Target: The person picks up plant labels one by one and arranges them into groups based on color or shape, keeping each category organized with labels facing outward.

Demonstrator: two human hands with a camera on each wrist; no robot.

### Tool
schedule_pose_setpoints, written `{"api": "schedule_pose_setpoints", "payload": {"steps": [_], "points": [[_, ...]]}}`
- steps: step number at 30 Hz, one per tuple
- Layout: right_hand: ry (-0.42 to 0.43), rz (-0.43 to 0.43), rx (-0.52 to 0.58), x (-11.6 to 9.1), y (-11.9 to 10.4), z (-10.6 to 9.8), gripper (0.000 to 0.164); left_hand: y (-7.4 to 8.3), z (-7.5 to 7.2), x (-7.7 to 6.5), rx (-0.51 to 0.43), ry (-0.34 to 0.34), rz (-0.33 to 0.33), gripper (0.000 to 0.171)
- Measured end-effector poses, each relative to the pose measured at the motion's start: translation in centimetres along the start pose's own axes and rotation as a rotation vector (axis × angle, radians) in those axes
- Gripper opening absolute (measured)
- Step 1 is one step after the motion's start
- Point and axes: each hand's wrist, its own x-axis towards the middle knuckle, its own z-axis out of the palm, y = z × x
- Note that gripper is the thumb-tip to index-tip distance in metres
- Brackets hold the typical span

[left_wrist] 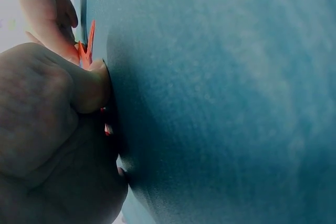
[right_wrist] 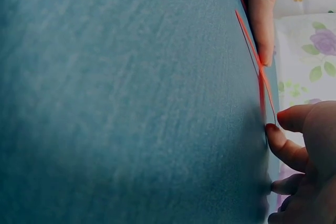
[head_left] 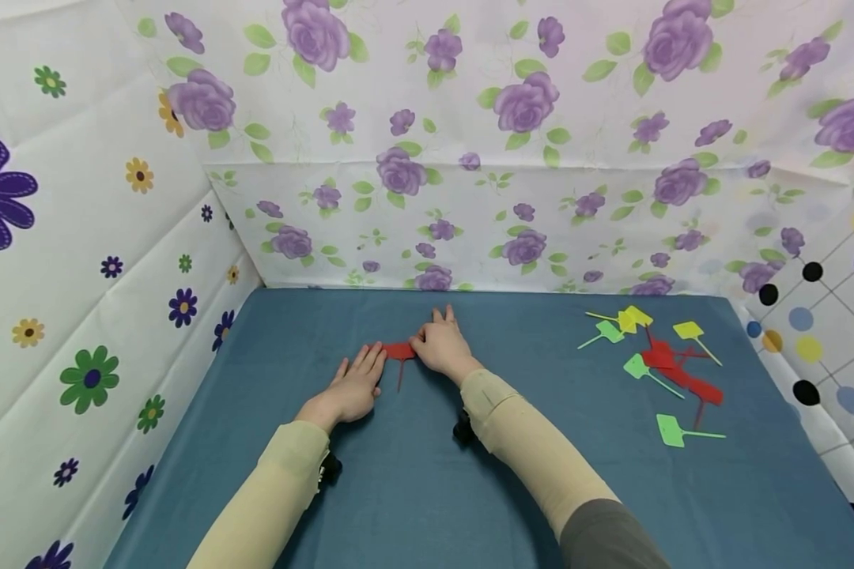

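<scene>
A red plastic plant label [head_left: 399, 351] with a broad head and thin stem lies on the blue cloth between the hands, its stem toward the person. The left hand [head_left: 352, 386] rests with straight fingers at the label's left edge. A bit of red shows under that hand in the left wrist view. At the right edge, the right hand [head_left: 443, 345] pinches the label between thumb and index finger. From the right wrist view, the red label [right_wrist: 266, 90] stands tilted up a little from the cloth at the pinched side, and the right hand's other fingers are bent.
To the right lies a loose group of plant labels: red ones [head_left: 704, 390] overlapping, yellow ones [head_left: 688, 330] at the back, and green ones [head_left: 670, 431] nearer. Flowered sheets [head_left: 427, 229] wall in the blue cloth [head_left: 413, 506]. Dark wrist cameras sit beneath both sleeves.
</scene>
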Motion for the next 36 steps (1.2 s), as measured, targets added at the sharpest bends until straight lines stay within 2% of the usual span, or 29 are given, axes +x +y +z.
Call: {"api": "schedule_pose_setpoints", "payload": {"steps": [10, 21, 25, 36], "points": [[0.001, -0.008, 0.019, 0.0, 0.3, -0.1, 0.042, 0.0, -0.1, 0.1, 0.026, 0.01, 0.009, 0.062], [-0.009, 0.006, 0.02, 0.1, 0.3, 0.0, 0.036, -0.9, 1.0, 0.9, -0.013, 0.001, -0.002, 0.064], [-0.022, 0.023, 0.023, 0.0, 0.3, -0.1, 0.03, -0.9, 0.9, 0.9, -0.019, -0.006, -0.004, 0.064], [-0.029, 0.043, 0.017, 0.0, 0.2, 0.0, 0.031, -0.8, 0.7, 0.7, -0.024, -0.017, -0.014, 0.064]]}}
